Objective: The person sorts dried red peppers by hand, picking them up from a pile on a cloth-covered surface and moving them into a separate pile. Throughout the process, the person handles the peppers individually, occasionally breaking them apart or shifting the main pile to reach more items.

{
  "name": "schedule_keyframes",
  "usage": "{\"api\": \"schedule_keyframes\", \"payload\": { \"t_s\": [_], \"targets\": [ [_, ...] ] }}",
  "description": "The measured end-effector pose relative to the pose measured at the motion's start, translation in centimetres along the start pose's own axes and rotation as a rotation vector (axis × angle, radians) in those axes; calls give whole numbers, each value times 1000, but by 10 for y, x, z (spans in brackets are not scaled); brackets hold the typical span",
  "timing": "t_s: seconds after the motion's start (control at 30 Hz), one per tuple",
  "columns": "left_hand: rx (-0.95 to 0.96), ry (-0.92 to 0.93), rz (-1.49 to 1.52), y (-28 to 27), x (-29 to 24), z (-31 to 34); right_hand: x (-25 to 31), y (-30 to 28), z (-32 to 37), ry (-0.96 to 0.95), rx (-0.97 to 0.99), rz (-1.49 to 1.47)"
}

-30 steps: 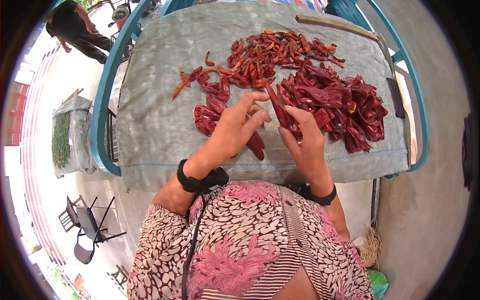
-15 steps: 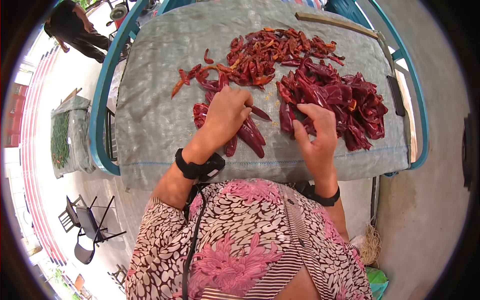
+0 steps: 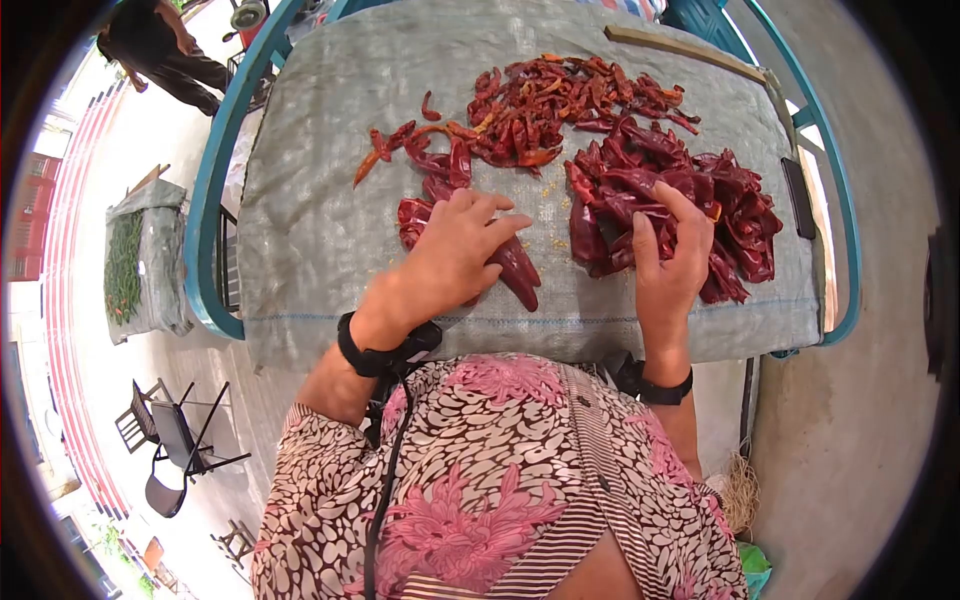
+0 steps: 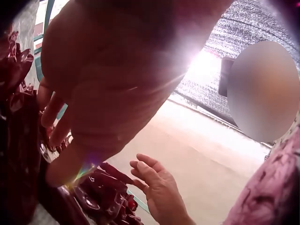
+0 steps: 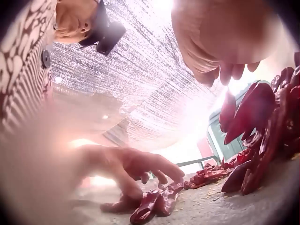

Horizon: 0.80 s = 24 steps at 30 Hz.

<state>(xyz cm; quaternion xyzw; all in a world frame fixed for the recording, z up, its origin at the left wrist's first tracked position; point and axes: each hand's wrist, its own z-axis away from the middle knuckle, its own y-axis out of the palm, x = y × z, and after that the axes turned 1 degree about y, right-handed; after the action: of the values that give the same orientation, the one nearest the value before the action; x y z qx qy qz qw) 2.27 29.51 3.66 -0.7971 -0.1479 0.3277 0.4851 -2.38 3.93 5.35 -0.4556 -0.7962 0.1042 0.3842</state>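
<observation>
My left hand lies with spread fingers over a small group of large dark red dried peppers on the grey woven sheet. In the right wrist view, the fingertips of this left hand are right at the wrinkled peppers. My right hand is over the near left side of a bigger pile of dark red peppers, its thumb and forefinger apart. One pepper shows just below its fingertips in the right wrist view.
A heap of smaller, orange-red dried chillies lies at the back. A wooden strip and a dark phone-like object lie near the sheet's edges. Blue rails flank the work surface. A person stands beyond at the left.
One second ago both hands were at a raised pepper between them. The left hand carried it to the left group and spread its fingers. The right hand moved right over the bigger pile.
</observation>
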Motion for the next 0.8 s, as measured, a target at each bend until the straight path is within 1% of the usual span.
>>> {"api": "schedule_keyframes", "payload": {
  "t_s": [0.03,0.1,0.2,0.27,0.3,0.4,0.5,0.53,0.57,0.6,0.67,0.7,0.77,0.8],
  "targets": [
    [80,-4,-36,3,-2,2,0,-2,2,40,3,-65],
    [241,-9,-106,8,-5,3,4,-2,8,37,42,-107],
    [281,-32,-110,8,-5,-2,6,0,15,-3,99,-140],
    [73,-10,59,-2,-5,-4,5,1,19,-15,116,-149],
    [-29,1,145,-8,-7,-6,7,1,20,46,127,-205],
    [-43,-241,530,-23,-21,-8,26,-1,19,428,384,-490],
    [-17,-363,992,-13,-30,-6,24,16,29,199,453,-570],
    [-15,-346,984,-8,-28,-4,25,21,30,123,470,-588],
    [-13,-329,975,-3,-25,-2,29,22,30,194,459,-623],
    [-11,-311,966,-2,-24,-2,28,20,28,184,455,-557],
    [-144,-441,1005,-5,-30,0,22,13,21,161,446,-425],
    [-212,-506,1024,-7,-32,1,21,10,17,186,386,-383],
    [-235,-592,1175,-8,-27,6,17,5,10,237,265,-299],
    [-243,-637,1250,-7,-25,9,10,6,4,101,186,-138]
  ]
}}
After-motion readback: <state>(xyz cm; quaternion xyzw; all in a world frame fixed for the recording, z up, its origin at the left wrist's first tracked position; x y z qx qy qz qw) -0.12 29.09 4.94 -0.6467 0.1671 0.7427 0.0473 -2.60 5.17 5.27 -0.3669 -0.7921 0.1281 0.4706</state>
